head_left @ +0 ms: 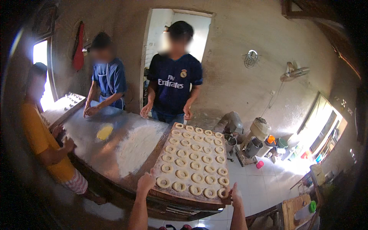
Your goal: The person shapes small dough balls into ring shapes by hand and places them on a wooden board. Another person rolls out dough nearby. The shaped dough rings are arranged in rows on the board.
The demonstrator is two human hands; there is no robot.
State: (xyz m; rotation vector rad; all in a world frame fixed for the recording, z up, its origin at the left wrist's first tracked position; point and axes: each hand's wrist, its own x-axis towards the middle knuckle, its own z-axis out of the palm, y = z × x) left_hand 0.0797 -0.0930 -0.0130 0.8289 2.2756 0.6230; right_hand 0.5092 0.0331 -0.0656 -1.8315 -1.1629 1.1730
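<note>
A floured wooden board lies in front of me on the right end of the worktable, set with rows of raw dough rings. My left hand is closed around the board's near left corner. At its near right edge, my right hand grips the side with the thumb pointing up. The fingers under the board are partly hidden. The dough rings lie flat and mostly apart from one another.
Flour and a yellow lump lie on the metal-topped table. Three people stand around it: one in dark blue, one in an apron, one in orange. Mixers and buckets stand right; a wooden stool is near right.
</note>
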